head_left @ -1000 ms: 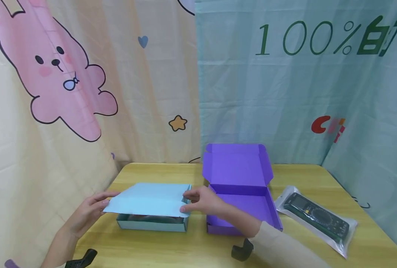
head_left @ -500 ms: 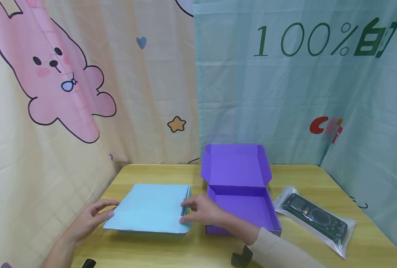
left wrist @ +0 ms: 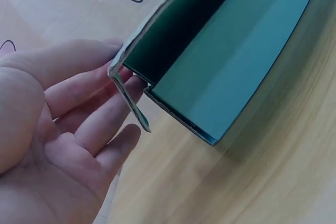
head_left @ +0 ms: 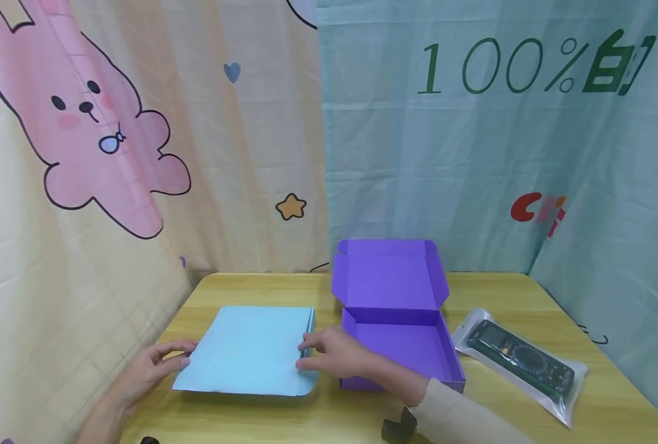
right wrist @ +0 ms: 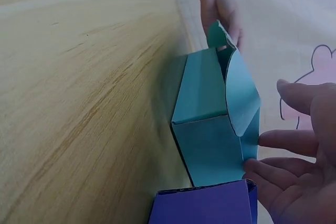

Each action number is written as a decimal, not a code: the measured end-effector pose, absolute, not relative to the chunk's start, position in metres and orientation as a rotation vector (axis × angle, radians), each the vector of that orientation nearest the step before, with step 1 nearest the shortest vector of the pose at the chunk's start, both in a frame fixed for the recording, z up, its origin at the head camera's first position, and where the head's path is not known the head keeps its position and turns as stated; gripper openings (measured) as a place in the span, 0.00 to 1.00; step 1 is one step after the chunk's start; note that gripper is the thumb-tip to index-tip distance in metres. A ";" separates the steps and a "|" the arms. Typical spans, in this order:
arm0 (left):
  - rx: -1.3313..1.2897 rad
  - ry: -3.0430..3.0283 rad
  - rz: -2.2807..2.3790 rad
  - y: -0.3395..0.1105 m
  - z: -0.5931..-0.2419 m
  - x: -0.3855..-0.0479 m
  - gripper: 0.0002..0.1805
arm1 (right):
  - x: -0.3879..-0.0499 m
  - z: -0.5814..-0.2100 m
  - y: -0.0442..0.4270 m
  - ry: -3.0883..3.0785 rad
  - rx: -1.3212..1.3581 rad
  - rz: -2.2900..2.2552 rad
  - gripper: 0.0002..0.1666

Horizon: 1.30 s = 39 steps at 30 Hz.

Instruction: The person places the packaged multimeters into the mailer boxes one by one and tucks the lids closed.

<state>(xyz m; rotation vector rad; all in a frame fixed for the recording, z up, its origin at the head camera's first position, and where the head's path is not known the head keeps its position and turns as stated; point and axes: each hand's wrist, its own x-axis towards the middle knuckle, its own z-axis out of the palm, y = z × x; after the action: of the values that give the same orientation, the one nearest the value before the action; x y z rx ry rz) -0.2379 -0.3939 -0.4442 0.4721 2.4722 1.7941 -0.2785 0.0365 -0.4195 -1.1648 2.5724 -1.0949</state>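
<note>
Touching blue box (head_left: 251,351), left hand (head_left: 144,374), right hand (head_left: 337,353)

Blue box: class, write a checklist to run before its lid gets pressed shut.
Lid fully down: not ok; a gap shows at the front of the blue box.
Left hand on the lid: ok, pinching an edge.
Right hand against the blue box: ok, touching its side.
Inside unobstructed: cannot tell; the gap is too dark.
Bagged meter clear of the lid: ok, lying right of the purple box.
</note>
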 end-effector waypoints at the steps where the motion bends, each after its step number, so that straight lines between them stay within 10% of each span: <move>1: 0.469 2.473 1.793 -0.393 -0.444 -0.238 0.15 | -0.280 -0.420 0.036 2.592 -1.200 -1.060 0.23; 22: 0.666 2.692 1.721 -0.369 -0.454 -0.235 0.07 | -0.287 -0.414 0.019 2.912 -1.556 -0.392 0.11; 32: 0.678 2.670 1.841 -0.362 -0.459 -0.228 0.09 | -0.303 -0.416 0.003 2.550 -1.747 -0.277 0.34; 39: 0.175 2.687 1.827 -0.359 -0.452 -0.218 0.25 | -0.314 -0.415 -0.001 2.441 -1.668 -0.343 0.35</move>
<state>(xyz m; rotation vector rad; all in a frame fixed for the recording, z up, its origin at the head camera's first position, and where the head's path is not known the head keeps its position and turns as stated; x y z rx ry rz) -0.2179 -0.3591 -0.4517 0.1755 2.6874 1.8275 -0.3136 -0.0007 -0.4151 -1.6678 2.4413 -0.3428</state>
